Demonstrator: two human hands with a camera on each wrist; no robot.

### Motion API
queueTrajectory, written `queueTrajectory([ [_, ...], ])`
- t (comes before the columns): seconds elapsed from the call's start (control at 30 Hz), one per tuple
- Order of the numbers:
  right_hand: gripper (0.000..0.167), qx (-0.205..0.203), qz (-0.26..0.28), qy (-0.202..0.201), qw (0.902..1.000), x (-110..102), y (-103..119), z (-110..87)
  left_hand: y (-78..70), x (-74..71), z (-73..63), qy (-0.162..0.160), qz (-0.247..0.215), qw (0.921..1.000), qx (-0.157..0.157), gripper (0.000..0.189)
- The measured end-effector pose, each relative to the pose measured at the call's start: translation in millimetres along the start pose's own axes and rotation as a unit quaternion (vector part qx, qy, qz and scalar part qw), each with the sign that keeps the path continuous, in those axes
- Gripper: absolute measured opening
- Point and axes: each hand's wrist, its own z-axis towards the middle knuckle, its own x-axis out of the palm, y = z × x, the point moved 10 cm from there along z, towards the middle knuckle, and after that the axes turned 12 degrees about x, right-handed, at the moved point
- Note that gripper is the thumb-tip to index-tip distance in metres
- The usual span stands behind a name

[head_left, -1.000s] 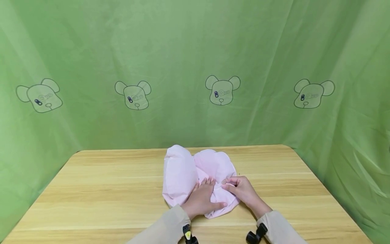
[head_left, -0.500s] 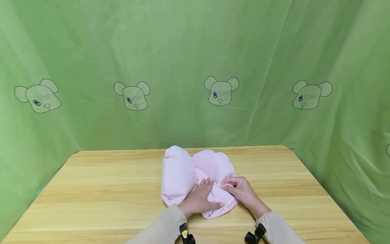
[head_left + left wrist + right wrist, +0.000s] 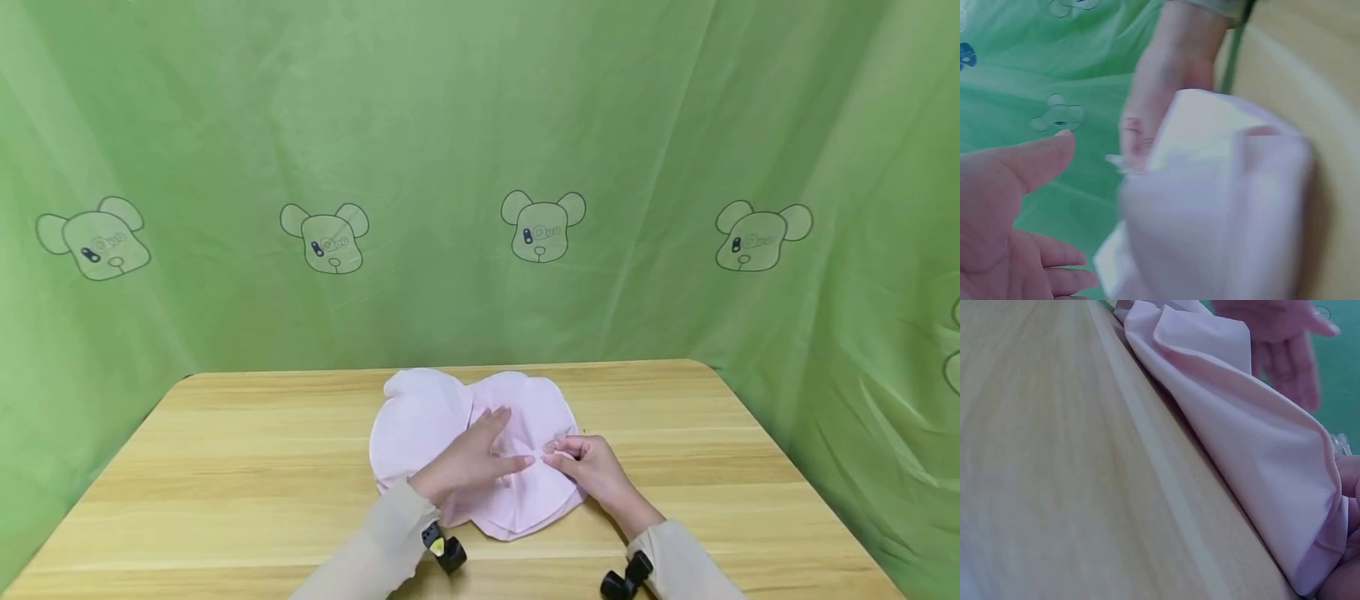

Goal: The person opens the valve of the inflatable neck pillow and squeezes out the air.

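A pale pink piece of cloth (image 3: 416,425) with rounded, lobed edges and soft folds lies on the table. My right hand (image 3: 600,473) pinches it near its right side between thumb and forefinger. Beside those fingers, a scrap of clear plastic (image 3: 1340,444) shows in the right wrist view. Over the middle of the cloth is my left hand (image 3: 472,458), fingers extended and thumb apart. The left wrist view shows this hand's palm (image 3: 985,219) away from the cloth, with nothing in it. Part of the cloth is hidden under the left hand and forearm.
The wood-grain table (image 3: 247,467) extends to both sides of the cloth. A green curtain (image 3: 435,125) printed with bear heads hangs behind and at the sides. Each wrist wears a black strap-on camera (image 3: 628,577) over a beige sleeve (image 3: 682,558).
My left hand has lifted off the cloth and moved slightly left and away from me. The raised left bulge of the cloth has flattened and spread leftward. My right hand keeps its pinch.
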Motion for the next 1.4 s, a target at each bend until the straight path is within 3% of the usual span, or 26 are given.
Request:
queueTrajectory([
  [0.13, 0.015, -0.002, -0.003, -0.001, 1.0000, 0.4, 0.1, 0.1, -13.0, -14.7, 12.9, -0.023, -0.007, 0.9997, 0.010, 0.079],
  [0.23, 0.015, -0.002, -0.008, -0.001, 1.0000, 0.8, -0.1, 0.1, -13.3, -21.9, 27.1, -0.054, -0.038, 0.9978, 0.008, 0.074],
  [0.4, 0.014, -0.008, -0.010, 0.000, 0.9999, 1.4, 1.4, -0.6, 0.9, -27.9, 52.0, -0.105, -0.085, 0.9908, 0.012, 0.062],
  [0.53, 0.014, -0.017, -0.014, 0.000, 0.9998, 1.7, 2.9, -1.6, 15.0, -24.8, 69.5, -0.113, -0.103, 0.9877, 0.035, 0.056],
  [0.67, 0.015, -0.030, -0.016, 0.009, 0.9994, 3.5, 4.1, -1.3, 24.3, -18.1, 81.4, -0.098, -0.115, 0.9867, 0.060, 0.054],
  [0.77, 0.014, -0.034, -0.021, 0.010, 0.9991, 3.7, 4.2, -1.0, 34.3, -7.9, 86.6, -0.071, -0.106, 0.9903, 0.055, 0.055],
  [1.0, 0.013, -0.029, -0.026, 0.009, 0.9992, 3.2, 5.1, -1.4, 61.1, 18.3, 86.8, 0.003, -0.038, 0.9993, -0.002, 0.058],
  [1.23, 0.014, -0.028, -0.031, 0.008, 0.9991, 3.0, 5.8, -0.8, 60.9, 28.1, 84.4, 0.050, 0.020, 0.9985, 0.009, 0.061],
  [1.4, 0.014, -0.034, -0.031, 0.010, 0.9989, 2.9, 5.4, -1.3, 62.0, 33.6, 84.0, 0.067, 0.041, 0.9969, 0.012, 0.061],
])
